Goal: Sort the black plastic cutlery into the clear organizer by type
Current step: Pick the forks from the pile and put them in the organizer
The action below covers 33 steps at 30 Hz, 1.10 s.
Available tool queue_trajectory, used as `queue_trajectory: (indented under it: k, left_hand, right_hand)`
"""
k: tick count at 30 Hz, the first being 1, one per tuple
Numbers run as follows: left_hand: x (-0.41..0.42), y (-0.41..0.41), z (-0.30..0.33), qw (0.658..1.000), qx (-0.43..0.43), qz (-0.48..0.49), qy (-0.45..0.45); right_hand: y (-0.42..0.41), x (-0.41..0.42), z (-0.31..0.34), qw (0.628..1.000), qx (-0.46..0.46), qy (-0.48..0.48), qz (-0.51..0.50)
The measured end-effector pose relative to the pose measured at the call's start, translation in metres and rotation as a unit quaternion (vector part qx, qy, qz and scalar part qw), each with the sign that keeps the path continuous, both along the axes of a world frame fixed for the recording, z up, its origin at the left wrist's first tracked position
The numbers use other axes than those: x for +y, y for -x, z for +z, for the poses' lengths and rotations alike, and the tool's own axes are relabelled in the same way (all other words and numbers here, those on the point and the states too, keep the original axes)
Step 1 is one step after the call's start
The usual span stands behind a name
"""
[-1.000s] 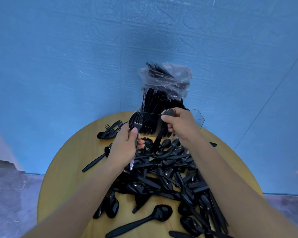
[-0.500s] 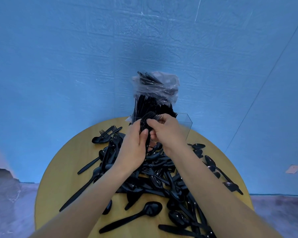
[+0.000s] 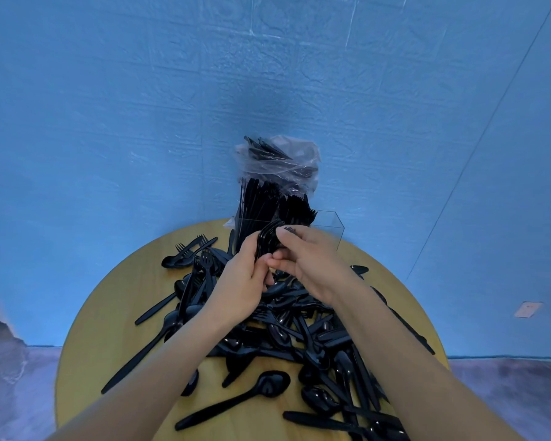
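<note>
Since a moment ago, both hands have drawn closer together around a stacked bundle of black forks (image 3: 268,238), which now sits gripped between them rather than held mainly by the left.

Nearest the viewer, a single black spoon (image 3: 236,401) lies alone on the round wooden table (image 3: 86,345), its bowl pointing right. Just beyond it, a loose pile of black plastic cutlery (image 3: 299,332) spreads across the middle and right of the tabletop, spoons, forks and knives tangled together. Two bare forearms reach over this pile.

Above the pile, the left hand (image 3: 242,281) curls its fingers around the lower part of the fork bundle. The right hand (image 3: 309,262) pinches the same bundle from the right side, thumb and fingers bent, touching the left hand's fingertips. The bundle stands roughly upright, its curved heads rising above both hands.

To the left of the hands, a few loose forks (image 3: 191,249) lie near the table's far edge.

Directly behind the bundle stands the clear organizer (image 3: 328,227), with upright black cutlery packed in its left part. Behind that sits a clear plastic bag (image 3: 280,163) holding more black cutlery, against a blue wall (image 3: 140,106).
</note>
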State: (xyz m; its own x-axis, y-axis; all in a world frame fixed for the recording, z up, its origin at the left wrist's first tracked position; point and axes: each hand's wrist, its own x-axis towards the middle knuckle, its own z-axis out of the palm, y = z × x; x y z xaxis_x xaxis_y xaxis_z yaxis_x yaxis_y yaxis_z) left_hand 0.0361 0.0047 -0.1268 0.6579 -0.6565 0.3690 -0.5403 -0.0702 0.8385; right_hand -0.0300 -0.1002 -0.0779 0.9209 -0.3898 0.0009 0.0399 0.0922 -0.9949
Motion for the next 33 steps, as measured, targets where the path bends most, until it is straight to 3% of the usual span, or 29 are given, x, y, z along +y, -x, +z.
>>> queue_trajectory:
  k: [3, 8, 12, 17, 19, 22, 27, 29, 33]
  left_hand:
    - [0.000, 0.004, 0.002, 0.999, 0.036, -0.028, 0.019]
    - [-0.001, 0.019, 0.013, 0.974, 0.192, -0.105, 0.063]
    - [0.000, 0.018, 0.021, 0.964, 0.223, -0.132, 0.058]
    - [-0.001, 0.008, 0.026, 0.950, 0.255, -0.179, 0.025]
    - [-0.006, 0.004, 0.027, 0.952, 0.237, -0.195, -0.005]
    - [-0.015, -0.004, 0.027, 0.971, 0.137, -0.178, -0.077]
    - [-0.024, -0.010, 0.017, 0.969, -0.154, -0.056, -0.183]
    - [-0.028, -0.011, 0.012, 0.972, -0.166, -0.043, -0.164]
    - [-0.036, -0.022, 0.011, 0.988, -0.044, -0.114, -0.100]
  right_hand:
    - [0.005, -0.005, -0.001, 0.995, -0.004, 0.093, -0.022]
    - [0.012, -0.007, 0.003, 0.969, -0.044, 0.240, -0.034]
    - [0.006, -0.013, 0.000, 0.922, -0.077, 0.378, -0.030]
    - [0.008, -0.032, 0.000, 0.928, -0.096, 0.359, 0.028]
    - [0.007, -0.039, -0.001, 0.923, -0.092, 0.372, 0.024]
    - [0.002, -0.051, -0.004, 0.910, -0.079, 0.407, -0.020]
    - [-0.004, -0.063, -0.010, 0.912, -0.071, 0.392, -0.099]
    - [-0.007, -0.063, -0.012, 0.919, -0.069, 0.378, -0.089]
    - [-0.008, -0.072, -0.009, 0.949, -0.044, 0.313, -0.021]
